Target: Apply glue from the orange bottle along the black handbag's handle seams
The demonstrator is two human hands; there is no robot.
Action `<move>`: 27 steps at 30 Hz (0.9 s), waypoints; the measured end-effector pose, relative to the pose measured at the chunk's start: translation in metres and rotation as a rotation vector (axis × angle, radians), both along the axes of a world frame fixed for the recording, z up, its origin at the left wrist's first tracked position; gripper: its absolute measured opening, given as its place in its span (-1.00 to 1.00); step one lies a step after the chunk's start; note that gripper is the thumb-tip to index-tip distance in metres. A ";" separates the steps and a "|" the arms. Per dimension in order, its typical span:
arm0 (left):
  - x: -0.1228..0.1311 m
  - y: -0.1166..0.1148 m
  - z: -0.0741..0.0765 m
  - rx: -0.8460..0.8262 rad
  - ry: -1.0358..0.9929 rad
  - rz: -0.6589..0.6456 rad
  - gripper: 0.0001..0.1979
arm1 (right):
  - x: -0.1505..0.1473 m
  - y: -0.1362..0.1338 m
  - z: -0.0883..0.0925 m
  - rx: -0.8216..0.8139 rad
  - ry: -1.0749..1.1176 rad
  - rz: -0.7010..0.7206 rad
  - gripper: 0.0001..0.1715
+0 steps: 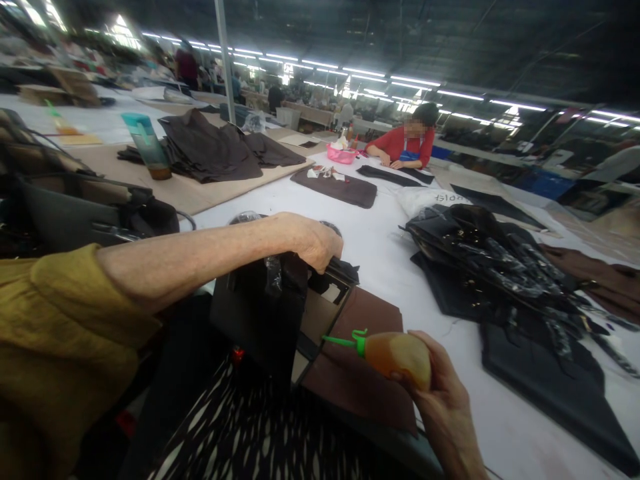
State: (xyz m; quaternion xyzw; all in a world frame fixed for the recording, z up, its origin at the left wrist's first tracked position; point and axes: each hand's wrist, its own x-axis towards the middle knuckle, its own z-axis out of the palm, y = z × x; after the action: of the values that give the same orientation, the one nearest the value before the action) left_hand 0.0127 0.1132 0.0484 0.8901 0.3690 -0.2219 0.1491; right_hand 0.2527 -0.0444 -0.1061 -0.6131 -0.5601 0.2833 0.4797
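My right hand (440, 373) is wrapped round a squeeze bottle (397, 360) of amber liquid, probably glue, with a green nozzle. The bottle lies sideways, its tip pointing left at the open side of a black bag (260, 307). My left hand (315, 243) is closed over the bag's far upper edge, fingers curled down and partly hidden. Inside the bag a beige lining (320, 310) shows. Beneath and to the right of it lies a flat brown panel (365, 353) on the white table (430, 400).
Black bags (480, 260) with plastic-wrapped straps are piled at the right. Dark brown cloth (215, 147) and a teal bottle (147, 147) stand at the back left. Another person in red (405, 143) works across the table, near a pink basket (341, 155).
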 end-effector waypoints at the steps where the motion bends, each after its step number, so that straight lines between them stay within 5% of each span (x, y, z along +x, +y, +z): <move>1: 0.000 0.000 -0.001 0.000 -0.001 0.007 -0.77 | -0.001 -0.001 -0.001 -0.008 -0.003 0.000 -0.45; 12: 0.003 -0.008 0.002 0.029 0.027 -0.030 -0.75 | -0.005 -0.010 -0.016 -0.123 0.034 0.003 -0.36; 21: 0.002 -0.022 0.008 0.094 0.023 -0.027 -0.78 | -0.006 -0.013 -0.012 -0.304 0.202 0.014 -0.34; 27: -0.001 -0.033 0.035 0.195 0.037 0.010 -0.79 | -0.007 -0.012 -0.011 -0.344 0.498 -0.037 -0.31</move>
State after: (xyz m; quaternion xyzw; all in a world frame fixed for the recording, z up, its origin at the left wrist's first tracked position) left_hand 0.0117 0.0797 0.0833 0.8943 0.3962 -0.2003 0.0561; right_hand 0.2457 -0.0564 -0.1171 -0.6071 -0.3580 0.5068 0.4964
